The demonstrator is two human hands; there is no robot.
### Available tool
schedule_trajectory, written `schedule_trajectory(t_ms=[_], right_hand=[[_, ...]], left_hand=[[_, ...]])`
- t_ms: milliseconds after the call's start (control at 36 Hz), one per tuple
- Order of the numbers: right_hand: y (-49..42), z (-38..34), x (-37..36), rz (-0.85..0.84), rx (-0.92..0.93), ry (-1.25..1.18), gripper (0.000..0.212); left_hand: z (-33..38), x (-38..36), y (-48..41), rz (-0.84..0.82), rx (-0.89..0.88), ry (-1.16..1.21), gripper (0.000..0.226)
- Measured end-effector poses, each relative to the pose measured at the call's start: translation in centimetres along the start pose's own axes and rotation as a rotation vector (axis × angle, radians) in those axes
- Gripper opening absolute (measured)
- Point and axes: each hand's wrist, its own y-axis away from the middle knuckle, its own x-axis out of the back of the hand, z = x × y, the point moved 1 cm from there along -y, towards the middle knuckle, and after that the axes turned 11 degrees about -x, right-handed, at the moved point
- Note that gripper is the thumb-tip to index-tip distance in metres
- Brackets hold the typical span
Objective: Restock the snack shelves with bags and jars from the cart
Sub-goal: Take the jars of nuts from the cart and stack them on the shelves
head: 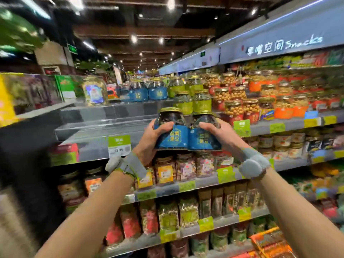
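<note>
I hold two clear jars with gold lids and blue labels side by side in front of the shelves. My left hand grips the left jar from its left side and underneath. My right hand grips the right jar from its right side, fingers curled over the front. Both jars hang just above the front edge of the upper shelf, whose left stretch is bare metal. Two more blue-label jars stand at the back of that shelf.
Green-label jars are stacked right behind the held jars, with red and orange nut jars to the right. Lower shelves hold jars and snack bags. A "Snacks" sign runs overhead. A second shelving unit stands on the left.
</note>
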Motion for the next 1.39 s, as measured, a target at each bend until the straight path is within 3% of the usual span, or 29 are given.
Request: schedule_trajectory(t_ms=[56,167,278,361,444,500,583,639,694,1028,1083,1139,1250,1333,1389], right_hand=[[-0.4,-1.2,-2.0,0.005,0.008,0.041,0.046],[-1.7,-2.7,-3.8,0.013,-0.009,0.048,0.035],[-2.8,-4.1,-5.0,-0.055,-0.010,0.043,0.028],[-4.2,-4.8,-5.3,-0.071,0.035,0.136,0.030],[-6.1,-5.8,-5.9,-0.076,0.099,0.222,0.059],[-6.9,-6.5,-6.1,-0.083,0.110,0.229,0.068],[-9.1,-7.0,-6.2,-0.128,0.122,0.160,0.058],[-10.8,-7.3,-6.2,-0.178,0.135,0.060,0.032],[-12.4,-7.7,-6.1,-0.199,0.173,0.024,0.014],[-18.3,-13.1,-7.7,-0.209,0.405,0.343,0.024],[-18.9,-14.0,-8.6,-0.196,0.416,0.376,0.050],[-19.6,-14.9,-9.6,-0.183,0.415,0.381,0.060],[-20.7,-16.6,-12.4,-0.142,0.427,0.495,0.056],[-21.7,-17.9,-14.6,-0.134,0.462,0.559,0.040],[-22.9,-18.7,-16.3,-0.132,0.474,0.604,0.038]], left_hand=[[1.0,1.9,0.0,0.023,-0.021,-0.016,0.072],[2.4,3.9,-0.1,0.086,-0.042,-0.015,0.088],[3.0,5.3,-0.4,0.106,-0.038,0.014,0.060],[3.1,6.5,-1.0,0.163,-0.035,-0.040,0.065],[3.5,7.7,-1.7,0.219,-0.047,-0.181,0.080],[3.6,8.2,-2.3,0.267,-0.054,-0.272,0.082],[3.6,8.5,-3.1,0.336,-0.048,-0.377,0.068],[3.7,8.8,-3.8,0.393,-0.040,-0.421,0.056],[3.9,9.2,-4.7,0.446,-0.060,-0.486,0.059],[6.8,11.2,-8.3,0.622,-0.161,-0.565,0.076],[7.6,11.8,-8.6,0.632,-0.179,-0.556,0.073],[8.4,12.6,-8.9,0.652,-0.195,-0.543,0.067],[9.4,14.7,-9.3,0.687,-0.215,-0.514,0.068],[9.9,16.0,-9.6,0.727,-0.247,-0.486,0.067],[10.2,17.1,-9.9,0.759,-0.259,-0.456,0.084]])
